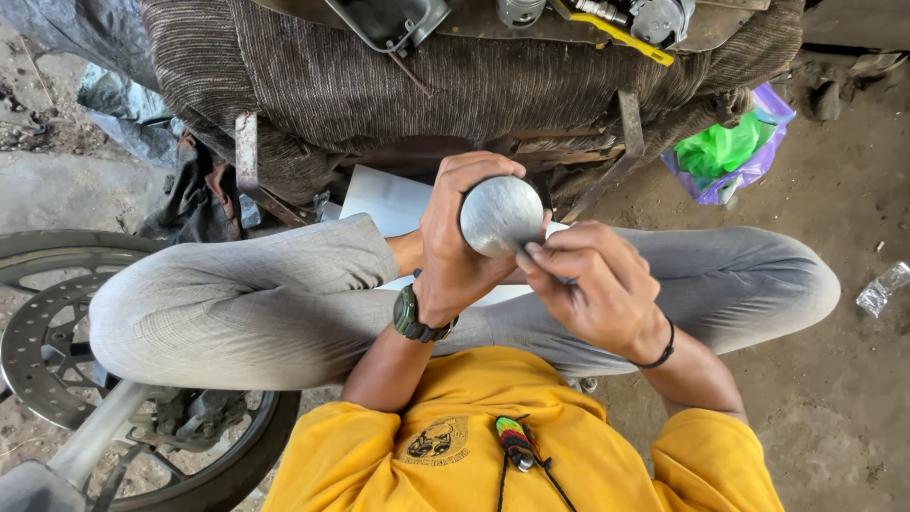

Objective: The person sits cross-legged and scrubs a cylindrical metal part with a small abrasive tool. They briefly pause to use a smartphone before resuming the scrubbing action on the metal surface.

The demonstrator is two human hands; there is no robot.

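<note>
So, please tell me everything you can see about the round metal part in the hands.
The metal part shows a round, dull grey, slightly domed face with fine scratches, and looks like bare metal. It is held above the lap, face towards the camera. The left hand wraps around it from behind, so its body is hidden. The right hand touches its lower edge with pinched fingertips; whether they hold anything cannot be told.

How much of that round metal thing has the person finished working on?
The flat round face of the grey metal cylinder already looks scuffed and dull all over. Right now the left hand grips the cylinder while the right hand presses its fingertips at the lower edge; what they hold there is hidden. How much is left cannot be told. Other metal parts lie untouched on the cloth-covered seat.
</note>
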